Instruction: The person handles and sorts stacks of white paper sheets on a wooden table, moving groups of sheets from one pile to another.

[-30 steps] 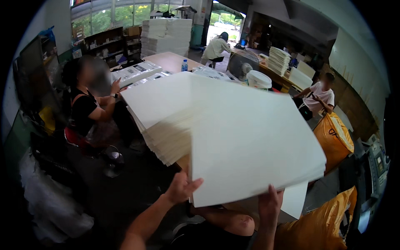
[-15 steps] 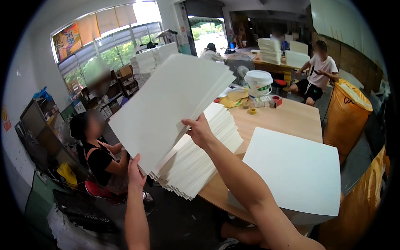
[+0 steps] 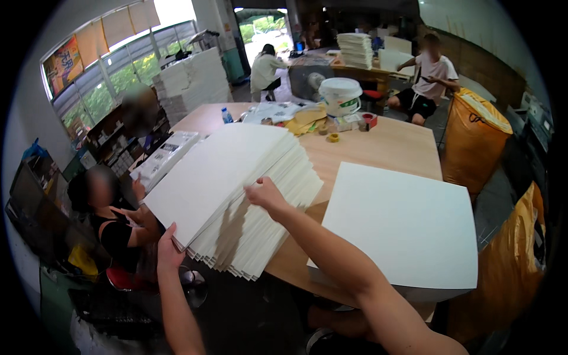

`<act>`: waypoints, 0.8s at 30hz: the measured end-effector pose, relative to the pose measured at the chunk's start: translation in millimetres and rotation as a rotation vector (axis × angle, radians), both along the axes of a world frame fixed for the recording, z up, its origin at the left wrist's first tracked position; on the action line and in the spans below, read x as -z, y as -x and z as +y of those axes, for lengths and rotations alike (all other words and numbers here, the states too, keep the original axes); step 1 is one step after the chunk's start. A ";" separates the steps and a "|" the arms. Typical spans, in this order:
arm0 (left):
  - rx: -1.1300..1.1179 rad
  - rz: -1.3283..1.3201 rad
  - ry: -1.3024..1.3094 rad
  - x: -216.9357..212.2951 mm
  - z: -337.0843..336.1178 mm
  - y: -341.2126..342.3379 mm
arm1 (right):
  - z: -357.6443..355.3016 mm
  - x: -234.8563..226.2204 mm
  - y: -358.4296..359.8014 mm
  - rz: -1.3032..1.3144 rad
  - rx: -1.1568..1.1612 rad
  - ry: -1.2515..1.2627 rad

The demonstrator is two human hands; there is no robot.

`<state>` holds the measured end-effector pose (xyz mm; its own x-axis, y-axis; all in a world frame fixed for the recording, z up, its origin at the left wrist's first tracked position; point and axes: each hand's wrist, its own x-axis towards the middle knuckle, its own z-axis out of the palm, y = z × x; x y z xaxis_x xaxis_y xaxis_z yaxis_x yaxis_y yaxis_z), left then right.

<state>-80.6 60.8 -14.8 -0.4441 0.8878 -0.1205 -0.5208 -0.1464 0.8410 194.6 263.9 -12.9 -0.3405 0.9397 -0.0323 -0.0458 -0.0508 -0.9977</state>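
Observation:
A fanned stack of white card sheets (image 3: 284, 189) lies on the wooden table, its edges stepped like stairs. Over its left part rests a batch of top sheets (image 3: 219, 160). My left hand (image 3: 170, 251) grips the near left corner of this batch, thumb above and fingers hidden below. By the batch's right edge is my right hand (image 3: 266, 194), closed with curled fingers. Whether a sheet edge is caught in it cannot be made out. To the right, a squared stack of larger white sheets (image 3: 402, 228) sits beside my right forearm.
On the table (image 3: 396, 148) stand a white bucket (image 3: 340, 97), tape rolls (image 3: 333, 138) and a small bottle (image 3: 226, 115). A co-worker (image 3: 112, 219) sits close at the left, near a wrapped pack (image 3: 171, 154). Orange sacks (image 3: 476, 139) line the right side. Others sit farther back.
The batch of sheets has come down from the air onto the fanned stack. Both hands have lowered, and my right hand's fingers have curled in. The view has shifted.

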 end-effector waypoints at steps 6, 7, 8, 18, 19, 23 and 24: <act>-0.027 -0.037 -0.094 5.8 -15.7 11.4 | -186.9 -37.8 -277.6 -0.145 0.023 -0.551; 0.002 -0.063 -0.125 1.3 -18.5 4.7 | -208.0 -32.0 -337.2 -0.274 0.270 -0.672; 0.030 -0.085 -0.154 -3.2 -22.4 0.1 | -226.4 -9.1 -400.1 -0.448 0.582 -0.793; -0.347 0.586 -0.392 32.4 -35.9 -313.2 | -275.2 105.0 -565.2 0.179 0.941 -0.241; -0.214 0.653 -0.428 14.6 -34.8 -348.4 | -276.6 95.4 -557.2 0.181 0.950 -0.203; 0.226 0.911 -0.650 -26.4 -3.7 -476.7 | -280.9 96.8 -558.4 0.079 1.015 -0.268; 0.327 1.007 -0.741 -30.1 5.4 -507.4 | -280.7 103.0 -563.2 0.096 1.014 -0.260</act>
